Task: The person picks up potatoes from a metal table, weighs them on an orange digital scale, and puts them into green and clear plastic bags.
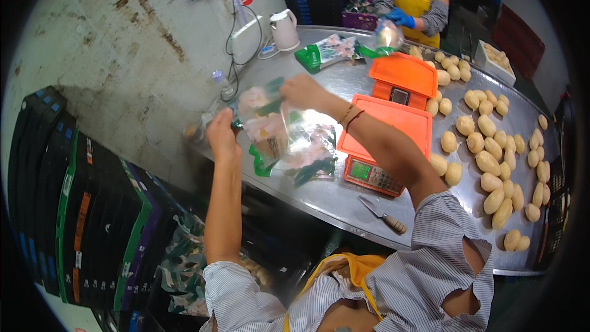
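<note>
Between my two hands hangs a printed plastic bag (265,124) with a flower pattern, blurred by motion. My left hand (223,136) grips its left edge, and my right hand (302,97) pinches its upper right part. Beneath it, more printed plastic bags (318,152) lie flat on the metal table. Right of them stands an orange digital scale (387,131) with a bare tray and a lit display, partly behind my right forearm. A knife with a wooden handle (392,223) rests near the table's front edge. Many peeled potatoes (488,161) are spread over the table's right side.
A second orange scale (403,78) stands behind the first. Printed bags (329,50) and a white electric kettle (284,30) are at the back. Across the table, a person in a yellow apron (412,4) and blue gloves holds a bag. Stacked black crates (92,221) stand at left.
</note>
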Demonstrator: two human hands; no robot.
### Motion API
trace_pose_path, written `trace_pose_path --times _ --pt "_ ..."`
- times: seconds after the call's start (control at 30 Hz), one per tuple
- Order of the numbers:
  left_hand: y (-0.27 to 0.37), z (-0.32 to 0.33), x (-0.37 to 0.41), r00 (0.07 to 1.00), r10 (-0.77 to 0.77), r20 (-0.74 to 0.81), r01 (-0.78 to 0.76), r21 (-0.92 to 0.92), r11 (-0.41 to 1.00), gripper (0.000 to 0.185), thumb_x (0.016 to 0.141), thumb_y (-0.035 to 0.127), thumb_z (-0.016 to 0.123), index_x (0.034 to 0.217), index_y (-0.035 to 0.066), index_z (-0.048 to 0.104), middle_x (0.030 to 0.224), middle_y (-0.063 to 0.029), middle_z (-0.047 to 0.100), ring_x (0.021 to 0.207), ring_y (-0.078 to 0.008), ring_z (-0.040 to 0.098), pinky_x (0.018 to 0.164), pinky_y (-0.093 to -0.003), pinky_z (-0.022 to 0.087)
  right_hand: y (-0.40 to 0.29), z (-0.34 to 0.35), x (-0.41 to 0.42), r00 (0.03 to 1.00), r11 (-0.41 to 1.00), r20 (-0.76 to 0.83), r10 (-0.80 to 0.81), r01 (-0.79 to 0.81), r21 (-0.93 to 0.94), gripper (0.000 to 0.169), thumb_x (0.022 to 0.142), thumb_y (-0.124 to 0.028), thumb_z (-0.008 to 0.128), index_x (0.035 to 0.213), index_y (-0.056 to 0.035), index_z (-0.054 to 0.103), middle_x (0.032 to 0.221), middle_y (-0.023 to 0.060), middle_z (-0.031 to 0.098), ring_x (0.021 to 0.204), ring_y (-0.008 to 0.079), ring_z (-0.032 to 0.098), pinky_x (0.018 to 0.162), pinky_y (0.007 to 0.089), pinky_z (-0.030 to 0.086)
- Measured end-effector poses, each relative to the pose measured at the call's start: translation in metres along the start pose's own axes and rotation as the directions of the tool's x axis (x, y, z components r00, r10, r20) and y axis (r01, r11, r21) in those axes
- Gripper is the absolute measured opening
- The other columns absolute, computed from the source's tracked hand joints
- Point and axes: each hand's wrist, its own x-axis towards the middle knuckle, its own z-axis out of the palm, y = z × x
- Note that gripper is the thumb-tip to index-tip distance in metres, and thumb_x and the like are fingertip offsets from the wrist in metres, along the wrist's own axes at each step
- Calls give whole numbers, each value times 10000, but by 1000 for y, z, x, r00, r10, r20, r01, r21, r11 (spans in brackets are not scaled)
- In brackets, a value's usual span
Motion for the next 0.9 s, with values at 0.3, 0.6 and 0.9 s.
trace_pose_path --times 0.3,0.6,0.9 --pt "64 -35 -49 994 -88 62 94 -103 990 124 822 156 572 907 64 574 827 -29 588 695 -147 541 635 -314 433 -88 -72 28 802 208 468 370 -563 800 255 820 -215 494 692 -2 551 579 69 563 450 123 506 423 241 394" --pt "194 -104 -192 971 -69 -228 11 -247 969 153 844 170 517 875 26 560 900 -114 607 839 -253 580 846 -412 431 -222 -102 35 917 -119 397 -39 -399 909 327 909 -327 428 905 -21 546 753 47 592 668 107 552 596 223 434" --pt "247 -271 -324 754 -22 -656 -140 -193 971 345 862 281 486 1059 2 535 1112 -155 556 1052 -307 509 972 -461 335 -284 -53 30 724 -2 588 -359 -631 776 296 896 -284 472 998 -11 524 791 33 587 687 97 557 596 200 431"
